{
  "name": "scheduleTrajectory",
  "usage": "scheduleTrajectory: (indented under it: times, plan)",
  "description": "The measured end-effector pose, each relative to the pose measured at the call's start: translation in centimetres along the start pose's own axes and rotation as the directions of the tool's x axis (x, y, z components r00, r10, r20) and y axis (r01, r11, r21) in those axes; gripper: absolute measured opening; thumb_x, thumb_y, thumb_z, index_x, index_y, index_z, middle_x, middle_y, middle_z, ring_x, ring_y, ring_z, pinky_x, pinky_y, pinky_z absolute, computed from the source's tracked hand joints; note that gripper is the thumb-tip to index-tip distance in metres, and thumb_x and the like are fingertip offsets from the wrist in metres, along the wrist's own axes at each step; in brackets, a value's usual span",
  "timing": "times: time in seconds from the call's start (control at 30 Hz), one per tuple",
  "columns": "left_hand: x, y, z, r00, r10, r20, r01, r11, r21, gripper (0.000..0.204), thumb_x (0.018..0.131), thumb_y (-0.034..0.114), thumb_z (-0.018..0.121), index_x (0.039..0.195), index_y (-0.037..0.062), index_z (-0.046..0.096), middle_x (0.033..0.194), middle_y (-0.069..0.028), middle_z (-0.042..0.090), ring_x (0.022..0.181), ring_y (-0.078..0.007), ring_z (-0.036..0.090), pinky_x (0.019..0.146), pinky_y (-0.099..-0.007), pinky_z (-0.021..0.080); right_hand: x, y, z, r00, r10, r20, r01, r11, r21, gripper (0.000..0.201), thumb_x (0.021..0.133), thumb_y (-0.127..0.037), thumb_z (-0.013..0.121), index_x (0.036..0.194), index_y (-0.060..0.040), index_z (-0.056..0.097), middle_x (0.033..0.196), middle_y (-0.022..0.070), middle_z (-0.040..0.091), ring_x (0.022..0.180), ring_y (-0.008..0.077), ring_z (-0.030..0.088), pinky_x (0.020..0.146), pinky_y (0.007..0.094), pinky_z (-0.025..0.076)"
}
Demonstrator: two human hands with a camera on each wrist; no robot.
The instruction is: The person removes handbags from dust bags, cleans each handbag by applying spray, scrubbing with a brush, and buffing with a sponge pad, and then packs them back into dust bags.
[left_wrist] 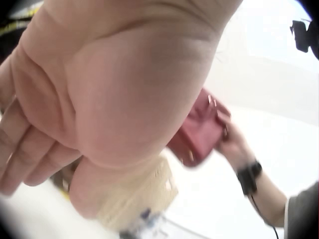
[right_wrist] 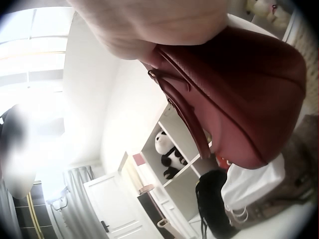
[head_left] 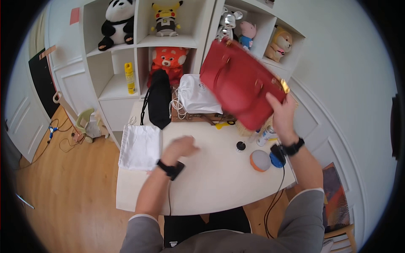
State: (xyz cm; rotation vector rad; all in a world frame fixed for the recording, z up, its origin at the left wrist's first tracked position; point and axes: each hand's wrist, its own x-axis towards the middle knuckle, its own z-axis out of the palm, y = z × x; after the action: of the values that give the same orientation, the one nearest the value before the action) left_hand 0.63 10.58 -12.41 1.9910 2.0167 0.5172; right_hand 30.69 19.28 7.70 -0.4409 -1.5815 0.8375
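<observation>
White shelves [head_left: 167, 41] rise behind the table [head_left: 211, 189] in the head view, and the red bag [head_left: 242, 80] hangs tilted in the air over the table's far right part. The right hand [head_left: 282, 116] grips the bag at one end, thumb on its face; the left hand [head_left: 181, 149] is blurred above the middle of the table, holding nothing. With only that end held, the bag's weight could twist it out of the grip, and a low swing could knock over the spray can [head_left: 266, 135] or the small bottle [head_left: 241, 146] on the table's right side. The cable [head_left: 282, 181] from the right wrist drops past the table's right front edge, where it might snag and jerk the arm. From the left wrist, the left palm is open with its fingers loosely extended, well apart from the bag, so it gives no support if the bag slips. From the right wrist, the bag fills the near space, its handles [right_wrist: 187, 112] unheld; they could hook something at the back of the table, such as the white sack [right_wrist: 254, 181]. The right fingertips are hidden there, so how firmly they press cannot be told.
</observation>
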Motion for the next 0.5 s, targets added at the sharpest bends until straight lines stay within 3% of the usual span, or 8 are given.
scheduleTrajectory:
  times: [0.07,0.13,0.23,0.27,0.33,0.4,0.43,0.5]
  plan:
    - [1.6,-5.4,-3.5,0.938,0.020,-0.347,-0.141,0.934,-0.329,0.026,0.105,0.024,0.061,0.115,0.0038,0.073,0.095,-0.0103,0.077,0.090,-0.0257,0.074,0.083,-0.0443,0.058,-4.5,-1.1,-1.2,0.997,0.075,0.036,-0.076,0.996,0.045,0.049,0.096,0.004,0.071,0.141,0.0049,0.054,0.135,0.0129,0.067,0.121,0.0190,0.066,0.106,0.0370,0.054]
    - [-1.6,-2.9,-9.2,0.766,-0.365,-0.529,-0.192,0.655,-0.731,0.032,0.110,0.030,0.055,0.123,0.0048,0.070,0.105,-0.0058,0.075,0.099,-0.0196,0.070,0.090,-0.0396,0.054,-8.6,-0.7,-3.3,0.965,0.245,0.097,-0.245,0.969,-0.014,0.053,0.094,0.003,0.073,0.143,0.0049,0.053,0.133,0.0111,0.066,0.121,0.0184,0.065,0.108,0.0367,0.052]
    - [-4.3,-0.3,-10.6,0.747,-0.202,-0.634,-0.375,0.659,-0.652,0.041,0.113,0.039,0.049,0.130,0.0068,0.069,0.119,-0.0067,0.073,0.115,-0.0187,0.066,0.099,-0.0354,0.048,-12.9,-0.1,-4.4,0.886,0.365,0.287,-0.392,0.919,0.040,0.056,0.092,0.004,0.075,0.144,0.0051,0.054,0.135,0.0104,0.066,0.123,0.0170,0.064,0.108,0.0358,0.052]
    - [-5.1,0.8,-10.4,0.842,-0.144,-0.520,-0.351,0.587,-0.730,0.048,0.113,0.044,0.048,0.134,0.0061,0.067,0.132,-0.0087,0.070,0.128,-0.0178,0.060,0.108,-0.0353,0.042,-13.8,0.1,-4.5,0.849,0.403,0.342,-0.448,0.892,0.059,0.057,0.092,0.004,0.075,0.144,0.0051,0.053,0.135,0.0105,0.066,0.123,0.0166,0.064,0.108,0.0354,0.052]
    - [-6.7,3.3,-9.4,0.927,-0.123,-0.354,-0.260,0.472,-0.843,0.051,0.113,0.046,0.048,0.136,0.0040,0.065,0.130,-0.0099,0.072,0.123,-0.0186,0.064,0.106,-0.0355,0.046,-14.8,1.3,-4.4,0.816,0.402,0.415,-0.460,0.887,0.046,0.058,0.092,0.004,0.077,0.145,0.0051,0.053,0.136,0.0106,0.066,0.123,0.0161,0.064,0.108,0.0349,0.052]
    - [-7.6,3.4,-7.4,0.972,-0.001,-0.233,-0.208,0.442,-0.872,0.047,0.112,0.041,0.051,0.127,0.0004,0.070,0.115,-0.0106,0.077,0.106,-0.0170,0.071,0.095,-0.0322,0.052,-15.4,3.3,-4.3,0.777,0.401,0.485,-0.478,0.878,0.040,0.060,0.091,0.004,0.078,0.145,0.0050,0.053,0.136,0.0106,0.066,0.124,0.0156,0.063,0.109,0.0343,0.052]
    - [-7.9,3.0,-6.8,0.971,-0.011,-0.239,-0.190,0.574,-0.797,0.037,0.111,0.030,0.057,0.110,-0.0019,0.075,0.096,-0.0089,0.079,0.088,-0.0122,0.072,0.081,-0.0271,0.055,-15.5,4.6,-4.4,0.739,0.410,0.534,-0.500,0.865,0.028,0.061,0.090,0.003,0.079,0.145,0.0050,0.053,0.137,0.0106,0.066,0.124,0.0152,0.063,0.109,0.0338,0.052]
    - [-8.5,3.2,-5.6,0.966,-0.070,-0.247,-0.161,0.585,-0.795,0.031,0.108,0.025,0.062,0.102,-0.0024,0.075,0.092,-0.0068,0.077,0.085,-0.0107,0.070,0.080,-0.0269,0.055,-15.2,7.1,-4.2,0.670,0.432,0.604,-0.547,0.837,0.008,0.064,0.089,0.003,0.082,0.146,0.0042,0.052,0.138,0.0098,0.065,0.125,0.0147,0.062,0.109,0.0331,0.052]
